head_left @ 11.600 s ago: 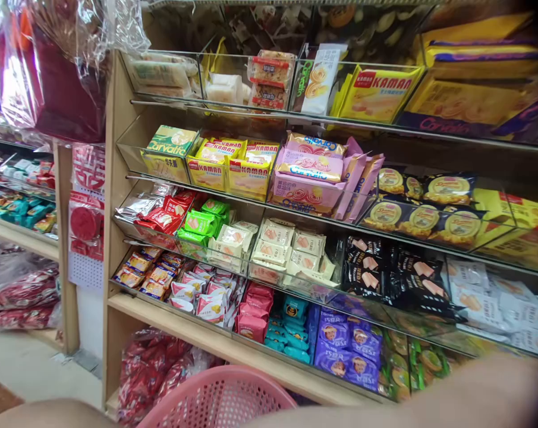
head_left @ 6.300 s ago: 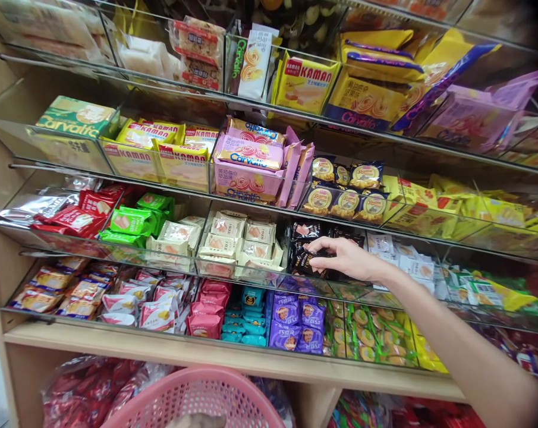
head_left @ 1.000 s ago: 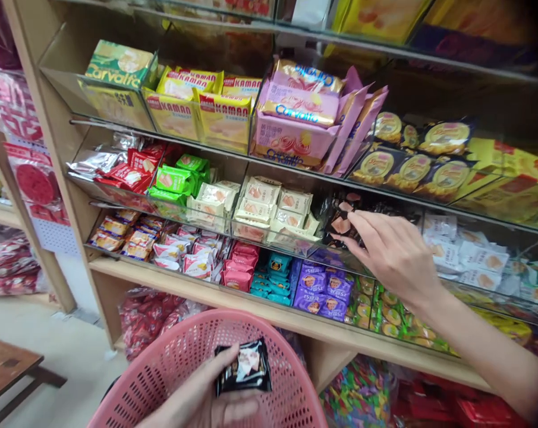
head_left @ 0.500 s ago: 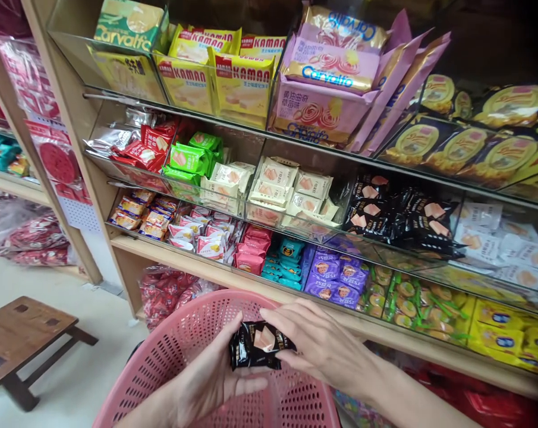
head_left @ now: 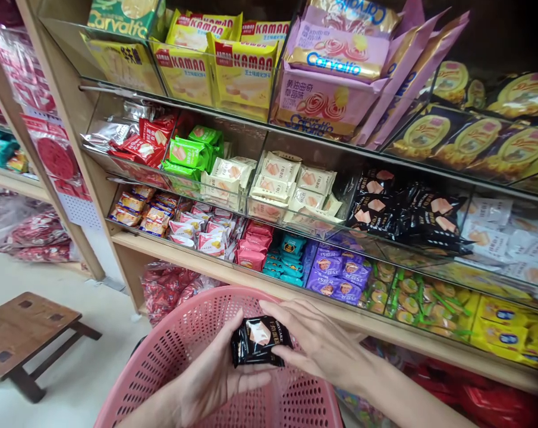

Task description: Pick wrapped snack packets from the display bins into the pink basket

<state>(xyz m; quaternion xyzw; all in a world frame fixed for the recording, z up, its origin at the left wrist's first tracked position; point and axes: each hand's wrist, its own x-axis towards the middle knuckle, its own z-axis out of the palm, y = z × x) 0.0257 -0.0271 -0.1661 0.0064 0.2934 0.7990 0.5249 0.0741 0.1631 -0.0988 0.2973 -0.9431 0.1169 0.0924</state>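
Observation:
Both of my hands hold a small stack of black snack packets [head_left: 258,340] over a pink perforated basket [head_left: 179,351]. My left hand [head_left: 215,377] cups the packets from below, thumb under them. My right hand [head_left: 315,342] presses on them from the right with its fingers spread over the top. More black packets of the same kind [head_left: 400,211] lie in a clear bin on the shelf straight above.
A wooden shelf unit [head_left: 192,261] with clear bins carries cream packets [head_left: 290,184], green packets [head_left: 191,151], red packets [head_left: 139,139], yellow Kaman boxes [head_left: 239,74] and pink Carvalto boxes [head_left: 326,89]. A low wooden stool [head_left: 25,330] stands on the floor at left.
My right hand left the black-packet bin and came down onto the packets in my left hand over the basket. The view shifted slightly downward.

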